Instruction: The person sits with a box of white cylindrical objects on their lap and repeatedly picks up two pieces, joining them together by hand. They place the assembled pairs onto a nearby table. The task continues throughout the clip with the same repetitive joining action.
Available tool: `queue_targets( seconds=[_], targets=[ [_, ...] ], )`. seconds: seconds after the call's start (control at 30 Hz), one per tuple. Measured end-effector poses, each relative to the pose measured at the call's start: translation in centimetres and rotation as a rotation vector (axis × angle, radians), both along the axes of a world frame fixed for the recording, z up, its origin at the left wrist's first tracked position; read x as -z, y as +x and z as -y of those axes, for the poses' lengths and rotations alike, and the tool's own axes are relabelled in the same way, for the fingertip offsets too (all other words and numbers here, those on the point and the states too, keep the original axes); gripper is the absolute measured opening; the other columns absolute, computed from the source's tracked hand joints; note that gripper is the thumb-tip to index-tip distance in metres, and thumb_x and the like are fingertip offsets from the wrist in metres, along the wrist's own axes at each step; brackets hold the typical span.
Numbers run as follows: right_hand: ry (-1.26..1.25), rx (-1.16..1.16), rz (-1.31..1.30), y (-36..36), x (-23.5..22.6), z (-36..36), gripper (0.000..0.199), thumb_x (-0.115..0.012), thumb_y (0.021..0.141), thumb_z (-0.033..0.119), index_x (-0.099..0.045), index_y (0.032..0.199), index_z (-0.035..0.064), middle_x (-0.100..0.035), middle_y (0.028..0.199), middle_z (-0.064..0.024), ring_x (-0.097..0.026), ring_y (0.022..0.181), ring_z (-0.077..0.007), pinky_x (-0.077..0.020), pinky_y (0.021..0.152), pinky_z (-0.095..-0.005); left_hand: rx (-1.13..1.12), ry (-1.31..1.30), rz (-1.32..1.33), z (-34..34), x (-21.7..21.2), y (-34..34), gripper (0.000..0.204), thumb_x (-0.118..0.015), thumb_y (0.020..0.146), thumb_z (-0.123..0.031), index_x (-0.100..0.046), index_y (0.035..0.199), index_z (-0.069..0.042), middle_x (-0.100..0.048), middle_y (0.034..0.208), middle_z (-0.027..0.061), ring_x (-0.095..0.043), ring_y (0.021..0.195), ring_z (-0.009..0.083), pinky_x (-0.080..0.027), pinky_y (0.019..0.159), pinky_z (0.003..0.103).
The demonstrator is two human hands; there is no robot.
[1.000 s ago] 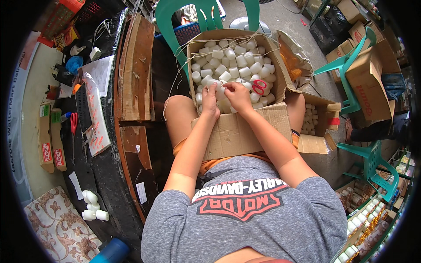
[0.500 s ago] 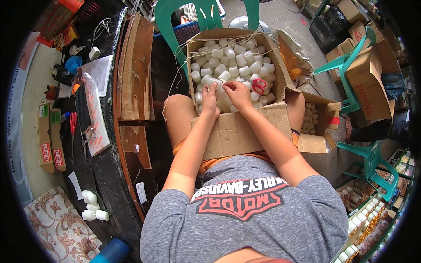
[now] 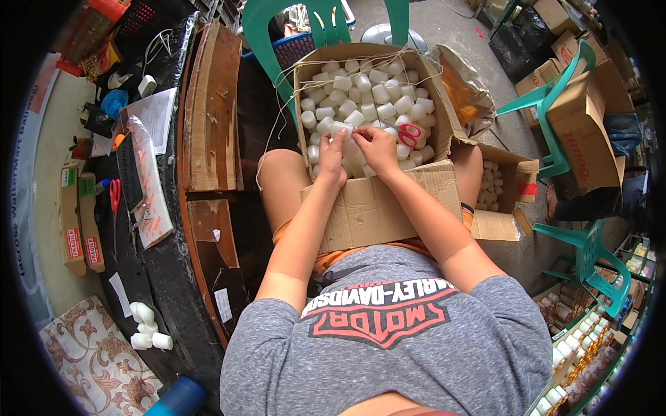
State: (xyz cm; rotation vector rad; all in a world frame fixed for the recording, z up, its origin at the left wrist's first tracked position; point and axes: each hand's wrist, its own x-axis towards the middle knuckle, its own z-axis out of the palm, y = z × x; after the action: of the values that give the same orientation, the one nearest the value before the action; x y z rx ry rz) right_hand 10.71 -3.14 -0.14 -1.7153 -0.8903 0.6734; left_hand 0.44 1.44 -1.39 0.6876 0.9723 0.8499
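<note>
An open cardboard box [image 3: 388, 208] sits between my knees, full of small white cylinders [image 3: 383, 93] that look like wax or plastic. Over its near part, my left hand [image 3: 331, 158] is closed with thumb and fingers on one white cylinder [image 3: 339, 127]. Close beside it, my right hand [image 3: 377, 150] is pinched at that cylinder's right side; whatever is between its fingertips is too small to make out. Red-handled scissors [image 3: 409, 135] lie among the cylinders, just right of my right hand. Thin pale strings [image 3: 279, 104] hang over the box's rim and left side.
A black bench [image 3: 149, 291] on the left bears another pair of red scissors [image 3: 115, 196] and several white cylinders [image 3: 144, 326]. Beyond the box stands a green chair [image 3: 260, 35]. A second box of cylinders [image 3: 490, 187] stands right of my knee.
Both hands stay almost in place over the box. The cylinder's top shows a little more between my fingers, and my right fingertips have shifted slightly.
</note>
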Motion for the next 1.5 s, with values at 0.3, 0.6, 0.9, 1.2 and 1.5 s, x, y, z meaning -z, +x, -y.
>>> queue_targets(
  seconds=[0.3,0.6,0.9,1.2,1.5],
  targets=[
    [0.045,0.022,-0.044,0.3,0.9,-0.1,0.021,-0.064,0.08,0.015,-0.065,0.096,0.0024,-0.068,0.086,-0.0122,-0.067,0.073,-0.0192,-0.0509,0.066,-0.0297,0.028,0.083,-0.042,0.3,-0.3,0.4,0.057,-0.068,0.08,-0.023,-0.036,0.124,-0.007,-0.053,0.11,0.008,-0.051,0.102,0.0165,-0.039,0.088,0.032],
    [0.214,-0.12,0.528,0.2,-1.9,-0.7,0.02,-0.066,0.077,0.016,-0.068,0.096,0.0106,-0.062,0.095,-0.011,-0.056,0.092,-0.0267,-0.0458,0.081,-0.0349,0.116,0.179,0.047,0.4,0.1,0.8,0.045,-0.062,0.084,-0.006,-0.041,0.123,-0.009,-0.053,0.108,0.0061,-0.052,0.099,0.014,-0.046,0.081,0.025],
    [0.242,-0.096,-0.062,1.6,-2.9,-1.7,0.008,-0.059,0.082,0.008,-0.065,0.086,0.0034,-0.063,0.085,-0.0076,-0.06,0.078,-0.0198,-0.0477,0.07,-0.0301,0.16,0.432,-0.152,0.7,-0.6,0.9,0.043,-0.063,0.079,-0.006,-0.047,0.119,-0.009,-0.05,0.118,0.0065,-0.048,0.109,0.0177,-0.04,0.093,0.031],
    [0.165,-0.184,0.041,1.8,-4.5,-0.1,0.008,-0.055,0.085,0.003,-0.06,0.09,-0.0011,-0.063,0.08,-0.0065,-0.058,0.073,-0.0114,-0.0466,0.068,-0.0251,0.087,0.685,-0.224,0.8,0.2,0.7,0.026,-0.064,0.084,-0.02,-0.055,0.106,-0.008,-0.055,0.106,0.0054,-0.05,0.104,0.0182,-0.037,0.092,0.03],
    [0.263,-0.072,0.035,1.1,-3.2,0.3,0.01,-0.055,0.086,0.008,-0.061,0.089,0.0,-0.063,0.082,-0.0108,-0.061,0.073,-0.0199,-0.0477,0.067,-0.0306,0.064,0.587,-0.068,1.0,-0.2,0.9,0.01,-0.061,0.086,-0.011,-0.061,0.092,-0.003,-0.062,0.099,0.006,-0.057,0.094,0.0156,-0.043,0.085,0.027]
  ],
)
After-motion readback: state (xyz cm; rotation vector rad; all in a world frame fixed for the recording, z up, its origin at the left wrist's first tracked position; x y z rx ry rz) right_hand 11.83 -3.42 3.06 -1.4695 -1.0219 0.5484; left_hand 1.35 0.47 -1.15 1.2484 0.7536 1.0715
